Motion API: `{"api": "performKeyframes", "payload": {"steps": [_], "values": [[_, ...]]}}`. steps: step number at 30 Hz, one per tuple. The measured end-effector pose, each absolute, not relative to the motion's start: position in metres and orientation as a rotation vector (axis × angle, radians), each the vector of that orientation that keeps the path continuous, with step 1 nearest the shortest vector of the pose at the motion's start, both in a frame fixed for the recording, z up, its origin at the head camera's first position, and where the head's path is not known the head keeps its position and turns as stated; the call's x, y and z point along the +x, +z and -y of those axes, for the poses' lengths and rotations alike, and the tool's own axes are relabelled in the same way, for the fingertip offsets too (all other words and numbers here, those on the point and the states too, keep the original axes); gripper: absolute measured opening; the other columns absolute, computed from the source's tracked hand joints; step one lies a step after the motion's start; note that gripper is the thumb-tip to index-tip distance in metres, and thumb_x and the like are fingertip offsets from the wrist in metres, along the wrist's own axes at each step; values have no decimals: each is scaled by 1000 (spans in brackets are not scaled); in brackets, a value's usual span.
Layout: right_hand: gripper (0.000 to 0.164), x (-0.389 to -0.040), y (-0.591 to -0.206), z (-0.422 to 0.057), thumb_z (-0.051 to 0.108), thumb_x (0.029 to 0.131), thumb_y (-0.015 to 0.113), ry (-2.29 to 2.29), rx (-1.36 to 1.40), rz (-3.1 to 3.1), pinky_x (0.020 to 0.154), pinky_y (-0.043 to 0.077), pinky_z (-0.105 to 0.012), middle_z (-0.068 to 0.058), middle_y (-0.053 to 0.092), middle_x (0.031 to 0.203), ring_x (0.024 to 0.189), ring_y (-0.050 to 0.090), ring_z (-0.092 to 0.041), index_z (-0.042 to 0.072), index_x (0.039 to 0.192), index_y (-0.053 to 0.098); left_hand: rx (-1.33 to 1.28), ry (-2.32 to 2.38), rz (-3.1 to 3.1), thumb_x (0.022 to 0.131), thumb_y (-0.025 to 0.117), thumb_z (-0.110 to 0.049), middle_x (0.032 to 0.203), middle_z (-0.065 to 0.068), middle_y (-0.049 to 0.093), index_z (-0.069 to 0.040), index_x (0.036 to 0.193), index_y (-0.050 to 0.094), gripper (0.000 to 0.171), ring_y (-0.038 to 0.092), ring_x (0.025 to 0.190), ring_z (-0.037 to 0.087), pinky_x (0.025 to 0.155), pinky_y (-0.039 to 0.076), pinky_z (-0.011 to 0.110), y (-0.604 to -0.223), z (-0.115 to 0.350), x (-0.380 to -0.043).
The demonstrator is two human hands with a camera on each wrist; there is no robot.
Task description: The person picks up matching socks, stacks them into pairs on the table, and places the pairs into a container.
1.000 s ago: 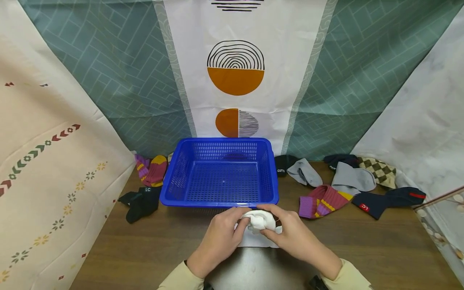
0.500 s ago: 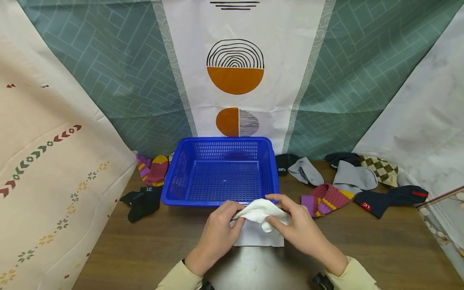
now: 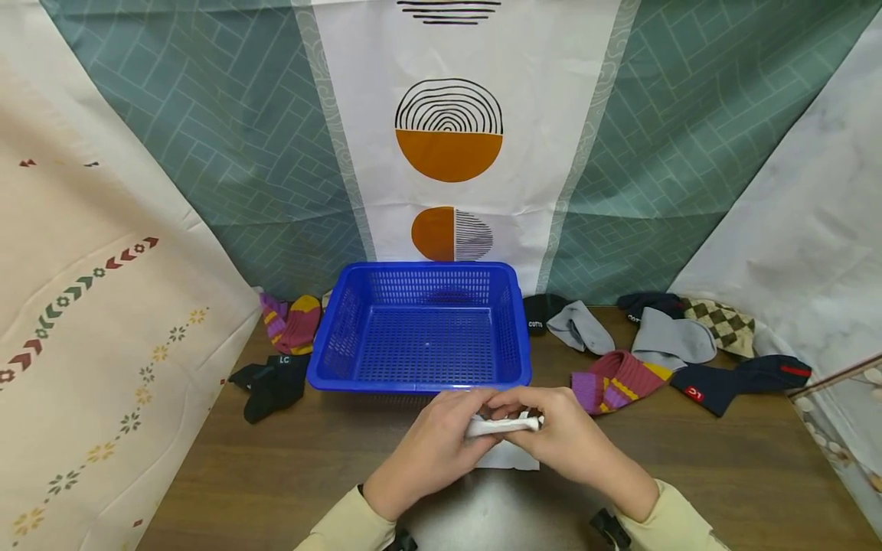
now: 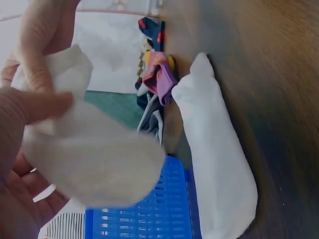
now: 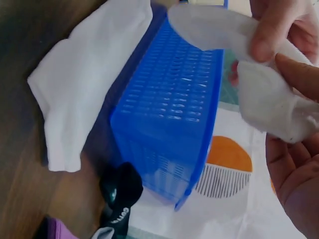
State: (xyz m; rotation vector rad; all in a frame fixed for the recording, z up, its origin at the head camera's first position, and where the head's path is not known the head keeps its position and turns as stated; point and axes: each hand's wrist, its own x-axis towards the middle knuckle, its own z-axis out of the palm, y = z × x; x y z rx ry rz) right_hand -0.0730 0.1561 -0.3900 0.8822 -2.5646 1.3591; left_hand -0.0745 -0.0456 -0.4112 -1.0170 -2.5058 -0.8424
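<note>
A white sock (image 3: 506, 426) is held between my two hands in front of the basket. My left hand (image 3: 441, 436) grips one side of it, the thumb lying across the cloth in the left wrist view. From the other side my right hand (image 3: 568, 440) pinches the same sock with thumb and fingers. In the right wrist view the held sock (image 5: 266, 97) looks folded over, with a smooth end sticking out past my left hand. A second white sock (image 4: 214, 149) lies flat on the table below, mostly covered by my hands in the head view.
A blue plastic basket (image 3: 419, 386) stands just beyond my hands. Left of it lie a striped sock (image 3: 299, 325) and black socks (image 3: 276, 386). On the right are a striped sock (image 3: 616, 383), grey socks (image 3: 671, 337), a navy sock (image 3: 713, 386) and a checkered sock (image 3: 723, 325).
The sock was bunched, then spread out between my hands, and now appears as a narrow edge-on strip. My hands have drawn closer together, their fingertips nearly meeting.
</note>
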Motion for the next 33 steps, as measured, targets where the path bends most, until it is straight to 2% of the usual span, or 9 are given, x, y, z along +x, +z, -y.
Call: {"api": "performKeyframes", "payload": {"steps": [4,8,13,16,21,27,30,33], "values": [[19,-75,-386,-159,17,78,76,1348,842,2584,56,50,-21,15,69,86,69,59,0,27,93,70,-977,-783,2472,80,73,-29,79,-17,63,-25,90,65,14,57,71,0,73,46,23,-414,46,-75],[11,-78,-383,-167,22,83,70,1329,790,2595,50,47,-22,16,67,82,62,53,1,30,90,70,-900,-785,2506,78,75,-32,69,-18,56,-26,78,64,12,47,61,-2,60,41,18,-416,52,-76],[8,-83,-380,-174,29,83,69,1242,759,2579,46,41,-20,17,66,80,56,48,1,32,90,69,-822,-894,2548,75,77,-34,68,-18,56,-25,79,66,15,44,58,-3,54,34,10,-416,61,-78],[7,-84,-379,-177,31,82,70,1235,699,2581,48,43,-20,18,66,79,56,50,0,32,89,69,-773,-964,2576,74,78,-36,69,-19,59,-25,79,67,16,45,57,-3,52,33,8,-414,66,-78],[8,-84,-378,-182,37,79,71,1237,575,2629,48,44,-22,19,64,74,54,51,-3,35,86,68,-676,-1025,2610,72,78,-36,70,-20,61,-25,79,68,17,47,56,-3,52,38,11,-411,73,-79],[15,-85,-381,-186,44,73,74,1290,549,2712,45,42,-23,17,62,70,53,50,-5,36,84,68,-635,-1053,2590,76,77,-28,73,-18,65,-26,80,69,10,52,60,-3,58,44,16,-411,79,-83],[16,-84,-382,-187,38,71,79,1293,614,2785,46,43,-22,16,61,68,55,51,-4,36,79,66,-646,-1052,2577,77,74,-17,76,-18,66,-26,80,69,12,54,63,-3,61,46,17,-412,80,-85],[23,-83,-383,-187,22,71,80,1254,684,2828,49,44,-21,17,58,67,58,51,-3,34,72,60,-654,-1082,2565,75,72,-7,77,-17,66,-26,81,69,20,55,65,-3,62,47,17,-412,81,-85]]}}
